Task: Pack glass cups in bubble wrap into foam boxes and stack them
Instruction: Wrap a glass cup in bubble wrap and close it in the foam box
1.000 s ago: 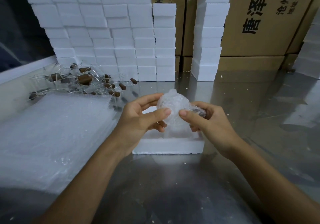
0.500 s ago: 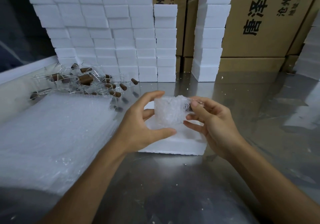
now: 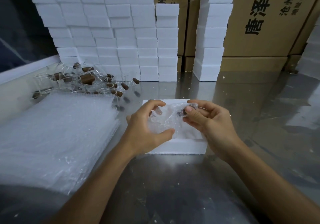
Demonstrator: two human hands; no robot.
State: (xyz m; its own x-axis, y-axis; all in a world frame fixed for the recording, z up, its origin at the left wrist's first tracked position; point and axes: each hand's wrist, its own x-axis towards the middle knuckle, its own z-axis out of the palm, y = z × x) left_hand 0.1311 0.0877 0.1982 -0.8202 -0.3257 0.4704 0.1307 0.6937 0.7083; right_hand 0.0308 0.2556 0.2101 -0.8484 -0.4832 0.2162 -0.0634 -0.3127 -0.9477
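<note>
While the left hand (image 3: 145, 130) curled its fingers over the top of the bubble-wrapped cup (image 3: 166, 119) and pressed its thumb against the near side, the right hand (image 3: 207, 121) pinched the bundle's right end between thumb and bent fingers, where a dark brown piece showed through the wrap. Both hands held the bundle at the centre of the frame, just above an open foam box (image 3: 174, 147) that lay on the metal table (image 3: 173, 189); whether the bundle touched the box's hollow could not be told. Left of the box, filling the left-centre of the frame, lay a stack of bubble wrap sheets (image 3: 52, 133). Beyond that stack, toward the upper left, a heap of unwrapped glass cups (image 3: 83, 81) with brown handles rested against the foot of a wall of stacked foam boxes (image 3: 107, 33). A narrower column of foam boxes (image 3: 213, 33) stood at upper centre-right, apart from the wall. Behind both, cardboard cartons (image 3: 266, 24) with black printed characters filled the upper right.
</note>
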